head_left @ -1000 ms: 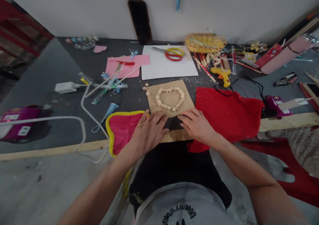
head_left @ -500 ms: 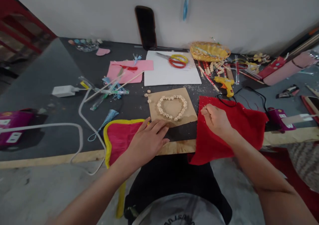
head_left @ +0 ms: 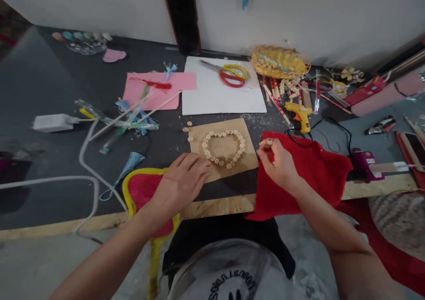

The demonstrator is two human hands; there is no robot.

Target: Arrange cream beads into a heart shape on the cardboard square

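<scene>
Dark table (head_left: 49, 158) | left fingers (head_left: 191, 165) spread, on card (head_left: 222, 147) | right fingers (head_left: 265, 146) pinch red felt (head_left: 308, 176)

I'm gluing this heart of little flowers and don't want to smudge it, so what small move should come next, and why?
Probably bring the right hand, whose fingertips look pinched together over the red cloth, across to the flower heart. The left hand already presses the brown card at its near edge, so the card should stay put. What the pinch holds is too small to tell.
</scene>
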